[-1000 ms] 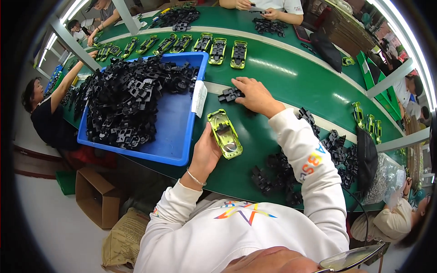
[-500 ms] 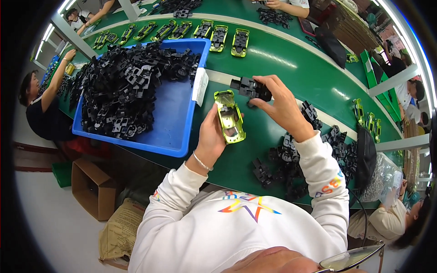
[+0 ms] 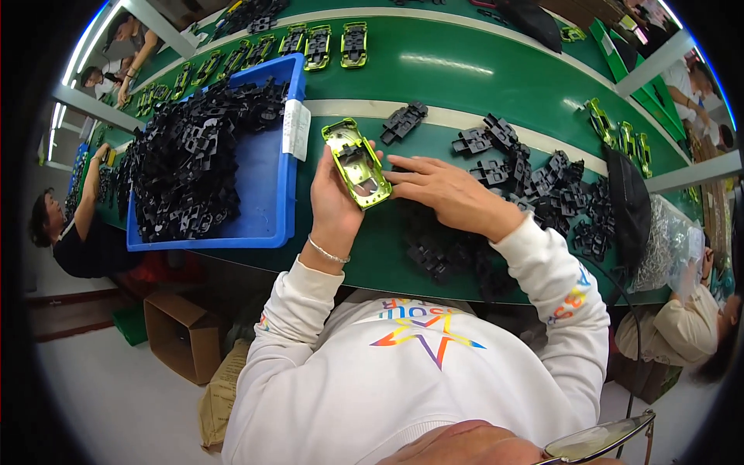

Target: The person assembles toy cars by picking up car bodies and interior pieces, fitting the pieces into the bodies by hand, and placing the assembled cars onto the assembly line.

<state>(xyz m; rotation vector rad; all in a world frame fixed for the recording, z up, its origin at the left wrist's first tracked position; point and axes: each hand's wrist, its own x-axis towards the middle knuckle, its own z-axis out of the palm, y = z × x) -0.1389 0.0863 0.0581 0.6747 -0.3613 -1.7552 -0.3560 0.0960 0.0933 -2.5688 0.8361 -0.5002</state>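
My left hand (image 3: 338, 191) holds a shiny yellow-green toy car body shell (image 3: 358, 167), its hollow inner side facing up. My right hand (image 3: 449, 194) is beside the shell's right edge with its fingers stretched out; the fingertips reach the shell or sit just by it. Beyond both hands a black plastic chassis part (image 3: 404, 122) lies by itself on the green table. Under and behind my right hand, more black chassis parts (image 3: 434, 260) lie in shadow, partly hidden by the hand and sleeve.
To the left stands a blue tray (image 3: 288, 198) heaped with black parts. Car shells with black parts fitted line the far side, one being a green-edged shell (image 3: 354, 45). A loose pile of black parts (image 3: 554, 186) lies right, beside a black bag (image 3: 626, 205). Co-workers sit around.
The black chassis part that was in my right hand now lies on the table. My right hand has come down beside the shell. The view has shifted, and the shell stays in my left hand.
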